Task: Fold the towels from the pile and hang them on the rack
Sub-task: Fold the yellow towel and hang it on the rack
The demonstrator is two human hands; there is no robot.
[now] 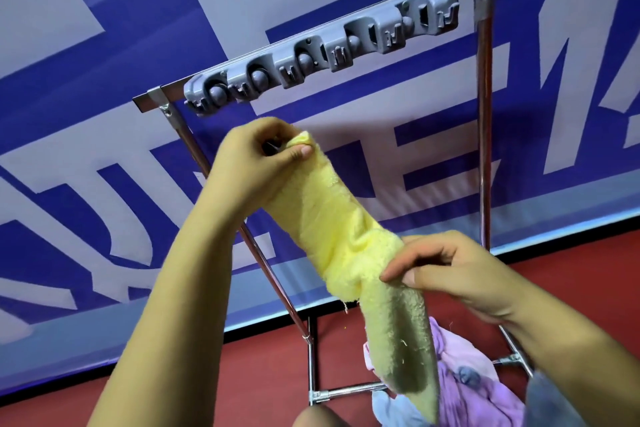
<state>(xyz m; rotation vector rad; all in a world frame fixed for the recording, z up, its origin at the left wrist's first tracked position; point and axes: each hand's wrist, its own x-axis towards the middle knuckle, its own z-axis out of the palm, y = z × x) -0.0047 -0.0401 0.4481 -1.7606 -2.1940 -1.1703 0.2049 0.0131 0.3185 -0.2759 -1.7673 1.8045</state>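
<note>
Blue banner behind; hands (pixel 263 163) pinch bunched yellow towel (pixel 346 239).

We can read no text, label, brand or number here. The blue banner (pixel 104 45) behind the rack (pixel 485 135) carries very large pale grey shapes that look like parts of big characters or a logo, but they are cut off by the frame edges and we cannot make out any whole letter or word. The grey holder strip (pixel 322 48) on the rack's top bar shows only moulded hooks and knobs, with no marking we can read. The yellow towel (pixel 332 211) bears no tag or print that we can see.
</note>
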